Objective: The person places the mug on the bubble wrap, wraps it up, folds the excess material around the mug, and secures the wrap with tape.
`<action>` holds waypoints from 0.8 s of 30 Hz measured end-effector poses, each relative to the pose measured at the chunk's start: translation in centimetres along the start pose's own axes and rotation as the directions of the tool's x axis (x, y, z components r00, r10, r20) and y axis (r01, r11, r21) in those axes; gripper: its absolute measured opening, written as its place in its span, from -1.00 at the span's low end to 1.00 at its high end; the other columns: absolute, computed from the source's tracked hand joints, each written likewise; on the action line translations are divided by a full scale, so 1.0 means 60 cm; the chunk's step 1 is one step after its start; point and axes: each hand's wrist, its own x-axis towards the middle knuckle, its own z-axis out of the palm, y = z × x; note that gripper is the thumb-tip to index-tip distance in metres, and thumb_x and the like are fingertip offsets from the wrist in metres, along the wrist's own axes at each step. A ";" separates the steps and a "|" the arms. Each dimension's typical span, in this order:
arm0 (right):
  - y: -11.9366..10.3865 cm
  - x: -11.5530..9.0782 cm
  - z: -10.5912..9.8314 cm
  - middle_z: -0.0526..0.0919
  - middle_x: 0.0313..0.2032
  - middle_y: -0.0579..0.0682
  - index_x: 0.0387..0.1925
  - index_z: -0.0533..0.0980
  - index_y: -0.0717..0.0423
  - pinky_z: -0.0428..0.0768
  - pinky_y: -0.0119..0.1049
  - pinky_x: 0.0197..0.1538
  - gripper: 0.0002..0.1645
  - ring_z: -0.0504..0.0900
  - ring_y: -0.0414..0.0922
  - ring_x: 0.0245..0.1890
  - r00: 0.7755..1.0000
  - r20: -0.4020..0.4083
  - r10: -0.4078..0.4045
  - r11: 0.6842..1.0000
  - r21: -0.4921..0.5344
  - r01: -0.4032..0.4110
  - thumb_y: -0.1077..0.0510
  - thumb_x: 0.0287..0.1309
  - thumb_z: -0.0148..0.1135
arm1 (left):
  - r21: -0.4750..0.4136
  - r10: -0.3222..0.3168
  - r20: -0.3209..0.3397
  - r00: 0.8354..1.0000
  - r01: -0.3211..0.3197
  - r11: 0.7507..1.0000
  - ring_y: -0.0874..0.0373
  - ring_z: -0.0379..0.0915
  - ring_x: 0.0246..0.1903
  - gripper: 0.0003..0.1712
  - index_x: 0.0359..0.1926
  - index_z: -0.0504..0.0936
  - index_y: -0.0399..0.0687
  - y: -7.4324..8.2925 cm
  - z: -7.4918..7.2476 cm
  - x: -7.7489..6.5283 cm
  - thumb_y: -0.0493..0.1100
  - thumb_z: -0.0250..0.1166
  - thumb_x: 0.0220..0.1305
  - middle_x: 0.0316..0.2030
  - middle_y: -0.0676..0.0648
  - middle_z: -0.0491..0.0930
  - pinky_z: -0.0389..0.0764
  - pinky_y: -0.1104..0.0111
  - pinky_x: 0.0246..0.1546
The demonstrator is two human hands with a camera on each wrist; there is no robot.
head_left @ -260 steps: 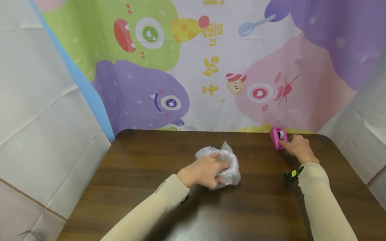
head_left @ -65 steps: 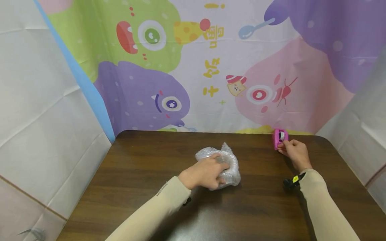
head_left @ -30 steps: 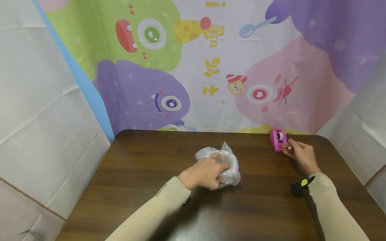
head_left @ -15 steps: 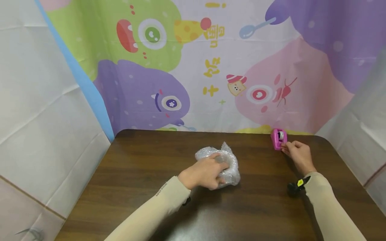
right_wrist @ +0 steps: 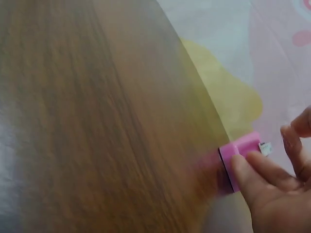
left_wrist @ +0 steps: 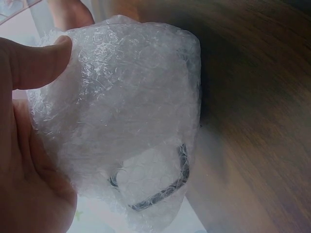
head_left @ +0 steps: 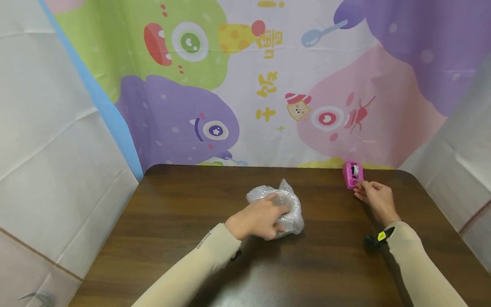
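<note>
My left hand (head_left: 255, 218) grips a round, hollow object in bubble wrap (head_left: 294, 222), its fingers hooked over the rim into the opening. In the left wrist view the thumb lies along the side of the wrapped object (left_wrist: 131, 92), and a black handle-like outline shows through the plastic. At the back right of the table stands a pink tape dispenser (head_left: 349, 175) with a small white-cored roll. My right hand (head_left: 379, 199) pinches at its front end with thumb and forefinger. In the right wrist view these fingertips overlap the dispenser (right_wrist: 245, 143); any strip of tape between them is hidden.
The brown wooden table (head_left: 184, 256) has rounded back corners. A cartoon-printed curtain (head_left: 264, 140) hangs right behind its back edge, near the dispenser. Pale panels (head_left: 57, 140) rise at both sides. Small black straps with cameras sit at both wrists.
The dispenser shifts and turns slightly along with my right hand, whose fingers have closed together at its front end since the earliest frame. My left hand and the wrapped object stay in place.
</note>
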 end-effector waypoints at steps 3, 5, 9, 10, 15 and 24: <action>-0.001 -0.007 0.004 0.76 -0.39 -0.20 -0.02 0.41 0.43 0.76 -0.38 -0.16 -0.62 0.78 -0.28 -0.35 0.999 0.017 0.033 0.999 0.006 -0.033 0.10 0.49 0.07 | -0.003 -0.005 0.004 1.000 0.005 1.000 0.29 0.46 -0.56 -0.73 -0.11 0.59 0.01 -0.001 -0.001 -0.001 0.02 0.36 0.26 -0.67 0.20 0.29 0.16 0.25 0.57; -0.001 -0.013 0.004 0.75 -0.39 -0.18 0.06 0.38 0.41 0.77 -0.35 -0.16 -0.58 0.79 -0.25 -0.34 0.998 0.030 0.052 0.999 0.008 -0.053 0.08 0.50 0.06 | -0.005 -0.005 0.002 1.000 0.005 1.000 0.29 0.45 -0.57 -0.73 -0.11 0.59 0.01 -0.002 0.000 -0.002 0.01 0.36 0.26 -0.67 0.20 0.28 0.16 0.25 0.57; 0.001 -0.027 0.000 0.74 -0.34 -0.16 0.12 0.36 0.41 0.77 -0.29 -0.13 -0.54 0.80 -0.21 -0.31 0.994 0.055 0.090 0.996 0.004 -0.091 0.05 0.52 0.04 | -0.011 -0.005 -0.005 1.000 0.005 1.000 0.30 0.43 -0.59 -0.73 -0.13 0.58 0.01 -0.001 0.000 -0.003 0.02 0.36 0.25 -0.68 0.19 0.27 0.17 0.25 0.57; 0.001 -0.030 -0.001 0.74 -0.33 -0.15 0.11 0.37 0.41 0.78 -0.27 -0.12 -0.54 0.80 -0.20 -0.31 0.993 0.060 0.101 0.995 0.006 -0.102 0.05 0.52 0.03 | -0.012 -0.005 -0.005 1.000 0.005 1.000 0.30 0.43 -0.59 -0.73 -0.14 0.58 0.01 0.000 0.000 -0.003 0.02 0.36 0.25 -0.68 0.20 0.27 0.17 0.25 0.57; 0.004 -0.039 -0.005 0.75 -0.34 -0.12 -0.04 0.47 0.34 0.79 -0.22 -0.12 -0.63 0.81 -0.16 -0.31 0.983 0.070 0.171 0.985 0.019 -0.172 0.05 0.52 0.01 | -0.018 -0.006 -0.002 1.000 0.006 1.000 0.30 0.44 -0.58 -0.72 -0.13 0.59 0.01 0.001 -0.001 -0.003 0.03 0.36 0.26 -0.68 0.20 0.27 0.17 0.25 0.57; 0.004 -0.039 -0.019 0.78 -0.45 -0.05 -0.11 0.48 0.22 0.80 -0.25 -0.21 -0.64 0.80 -0.14 -0.42 0.938 0.142 0.316 0.945 0.033 -0.324 0.00 0.54 -0.08 | -0.019 -0.006 -0.003 1.000 0.006 1.000 0.29 0.47 -0.56 -0.73 -0.14 0.58 0.02 0.002 -0.002 -0.002 0.04 0.37 0.25 -0.68 0.20 0.27 0.17 0.25 0.57</action>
